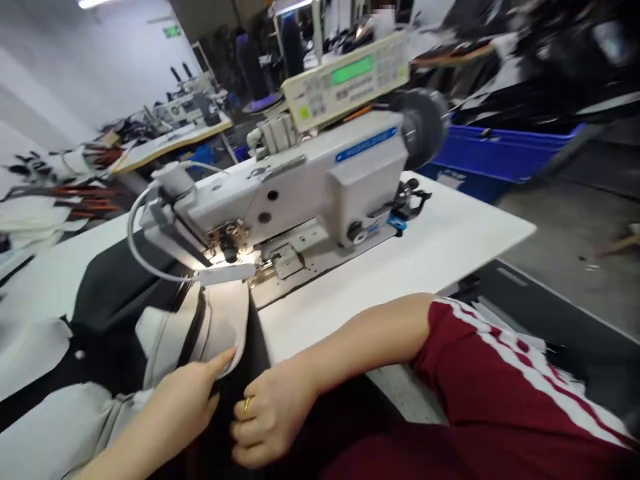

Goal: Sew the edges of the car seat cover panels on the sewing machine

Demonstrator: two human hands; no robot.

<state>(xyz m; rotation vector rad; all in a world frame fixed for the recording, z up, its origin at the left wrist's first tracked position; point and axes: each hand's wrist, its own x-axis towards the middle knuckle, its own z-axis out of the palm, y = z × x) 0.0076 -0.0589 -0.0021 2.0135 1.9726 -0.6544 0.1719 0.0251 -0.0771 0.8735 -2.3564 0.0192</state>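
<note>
A light grey fabric panel (227, 323) with a rounded end runs out from under the sewing machine's needle area, with black fabric (257, 340) along its edge. My left hand (187, 393) lies at the panel's lower end, its index finger stretched out on the rounded edge and its thumb apart; its other fingers are hidden. Close by on the right, my right hand (273, 413), with a ring on one finger, is curled closed at the black fabric. The sewing machine (300, 180) stands beyond both hands, its lamp lighting the needle area.
A white tabletop (450, 220) surrounds the machine, and a control panel (350, 77) with a green display sits above it. More grey and black pieces (75, 427) lie at the left. Behind on the right is a blue bin (505, 150) with dark material. Other machines (185, 107) stand farther back.
</note>
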